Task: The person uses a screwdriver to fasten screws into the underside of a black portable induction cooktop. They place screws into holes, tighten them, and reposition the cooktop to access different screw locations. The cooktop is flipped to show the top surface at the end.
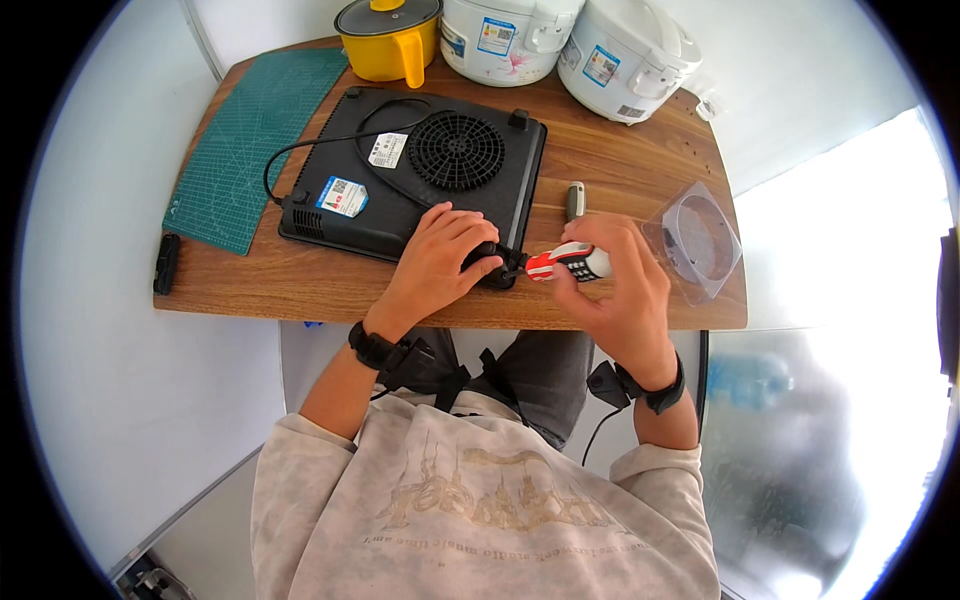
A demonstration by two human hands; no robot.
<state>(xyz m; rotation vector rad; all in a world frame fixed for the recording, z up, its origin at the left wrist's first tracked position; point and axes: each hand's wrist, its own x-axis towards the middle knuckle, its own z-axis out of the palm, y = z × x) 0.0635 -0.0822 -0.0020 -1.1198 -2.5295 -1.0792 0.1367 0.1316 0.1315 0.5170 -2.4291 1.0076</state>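
A black induction cooktop (400, 210) lies with its vented underside up on the table. Its black cord (318, 143) loops across it and runs under my left hand (440, 258). That hand rests on the near right corner, thumb and fingers closed round a dark piece that looks like the cord's plug (480, 256). My right hand (625, 285) grips a screwdriver (570, 262) with a red, white and black handle. The screwdriver lies nearly level, its tip pointing left at the dark piece near the cooktop's corner; the exact contact is too small to tell.
A grey-and-black handle-like tool (575, 200) lies beyond my right hand. A clear plastic tray (697, 245) holds small dark bits at right. A green cutting mat (250, 140) and a black tool (167, 264) lie left. Behind stand a yellow pot (380, 50) and two white rice cookers (505, 65).
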